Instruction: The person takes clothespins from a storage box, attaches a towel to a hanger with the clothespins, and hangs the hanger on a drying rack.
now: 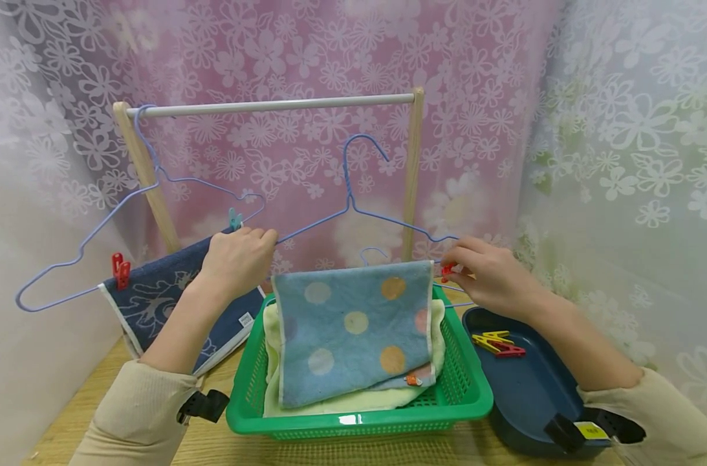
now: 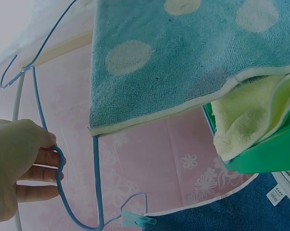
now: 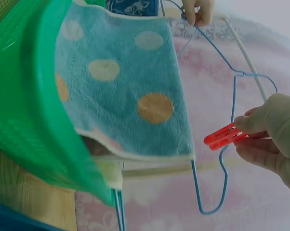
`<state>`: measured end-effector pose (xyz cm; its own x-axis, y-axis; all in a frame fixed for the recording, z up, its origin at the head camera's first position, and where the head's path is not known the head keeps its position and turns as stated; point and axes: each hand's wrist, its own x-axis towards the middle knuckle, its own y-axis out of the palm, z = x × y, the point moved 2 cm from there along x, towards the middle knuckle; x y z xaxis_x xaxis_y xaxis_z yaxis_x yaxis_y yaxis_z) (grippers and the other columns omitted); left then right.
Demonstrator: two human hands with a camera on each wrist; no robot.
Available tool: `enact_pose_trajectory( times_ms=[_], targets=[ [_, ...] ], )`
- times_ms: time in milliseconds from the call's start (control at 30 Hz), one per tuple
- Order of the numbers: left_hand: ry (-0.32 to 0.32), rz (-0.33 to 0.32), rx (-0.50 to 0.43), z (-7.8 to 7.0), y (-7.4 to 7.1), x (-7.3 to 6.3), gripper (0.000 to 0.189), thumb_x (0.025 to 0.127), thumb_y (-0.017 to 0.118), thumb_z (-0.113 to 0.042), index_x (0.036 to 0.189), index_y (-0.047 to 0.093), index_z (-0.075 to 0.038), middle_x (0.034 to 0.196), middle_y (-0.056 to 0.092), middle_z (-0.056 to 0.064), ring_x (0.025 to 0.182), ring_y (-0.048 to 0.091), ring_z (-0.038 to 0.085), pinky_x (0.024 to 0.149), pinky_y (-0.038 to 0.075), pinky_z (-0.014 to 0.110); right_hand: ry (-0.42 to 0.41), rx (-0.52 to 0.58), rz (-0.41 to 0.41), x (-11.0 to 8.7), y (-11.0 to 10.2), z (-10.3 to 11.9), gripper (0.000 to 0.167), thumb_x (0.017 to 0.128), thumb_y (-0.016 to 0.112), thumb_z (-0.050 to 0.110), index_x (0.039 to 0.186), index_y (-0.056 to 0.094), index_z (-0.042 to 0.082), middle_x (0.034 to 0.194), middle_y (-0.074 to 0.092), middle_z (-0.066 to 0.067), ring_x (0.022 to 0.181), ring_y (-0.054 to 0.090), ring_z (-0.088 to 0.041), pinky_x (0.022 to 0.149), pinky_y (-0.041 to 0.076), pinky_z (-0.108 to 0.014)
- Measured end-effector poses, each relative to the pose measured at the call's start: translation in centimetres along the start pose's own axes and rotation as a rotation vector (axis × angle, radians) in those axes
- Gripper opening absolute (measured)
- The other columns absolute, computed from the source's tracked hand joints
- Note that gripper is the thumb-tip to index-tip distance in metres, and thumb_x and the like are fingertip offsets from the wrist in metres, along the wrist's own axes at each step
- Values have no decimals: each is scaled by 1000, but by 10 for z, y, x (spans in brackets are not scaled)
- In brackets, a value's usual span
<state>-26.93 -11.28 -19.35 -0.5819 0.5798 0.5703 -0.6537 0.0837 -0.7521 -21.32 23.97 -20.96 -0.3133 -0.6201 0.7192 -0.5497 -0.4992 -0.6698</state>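
A blue wire hanger (image 1: 348,206) is held up over the basket, with a blue polka-dot towel (image 1: 336,336) draped over its bottom bar. My left hand (image 1: 240,259) grips the hanger's left shoulder; the left wrist view shows the fingers curled round the wire. A red clothespin (image 3: 225,136) is pinched between thumb and fingers of my right hand (image 1: 495,275), beside the hanger's right end and close to the towel's upper corner. The towel's lower part lies over a pale yellow towel (image 1: 271,388) in the green basket (image 1: 353,424).
A rack's white bar (image 1: 277,105) carries another hanger (image 1: 79,252) at left, with a navy towel (image 1: 149,291) clipped by red and teal clothespins (image 1: 235,219). Yellow and red clothespins (image 1: 507,350) lie in a dark blue tray (image 1: 522,395) at right. More hanger wire shows in the basket.
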Motion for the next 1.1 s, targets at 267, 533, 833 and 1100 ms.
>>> enact_pose_trajectory(
  times_ms=[267, 533, 833, 1100],
  targets=[
    [11, -21, 9, 0, 0, 0, 15, 87, 58, -7, 75, 49, -6, 63, 51, 4, 54, 50, 21, 38, 31, 31, -46, 51, -19, 23, 9, 12, 28, 64, 73, -15, 81, 64, 5, 82, 58, -5, 62, 58, -13, 54, 49, -25],
    [12, -27, 12, 1, -1, 0, 18, 86, 58, -6, 73, 47, -7, 62, 50, 4, 53, 48, 20, 39, 30, 30, -75, 128, -12, 52, 22, 21, 27, 67, 72, -15, 80, 64, 7, 84, 56, -2, 61, 54, -11, 50, 44, -23],
    [18, -29, 9, 1, 0, -2, 14, 85, 60, -7, 76, 50, -6, 67, 55, 6, 57, 53, 22, 38, 33, 31, -97, 150, -5, 72, 41, 31, 22, 68, 75, -10, 78, 63, 6, 85, 56, -4, 63, 54, -13, 53, 46, -23],
    [13, -25, 5, 0, 1, -2, 12, 86, 59, -7, 77, 51, -6, 67, 56, 6, 58, 54, 22, 39, 35, 32, -152, 214, -46, 87, 61, 46, 18, 73, 71, -9, 78, 63, 6, 81, 57, -4, 61, 51, -13, 51, 41, -22]
  ],
)
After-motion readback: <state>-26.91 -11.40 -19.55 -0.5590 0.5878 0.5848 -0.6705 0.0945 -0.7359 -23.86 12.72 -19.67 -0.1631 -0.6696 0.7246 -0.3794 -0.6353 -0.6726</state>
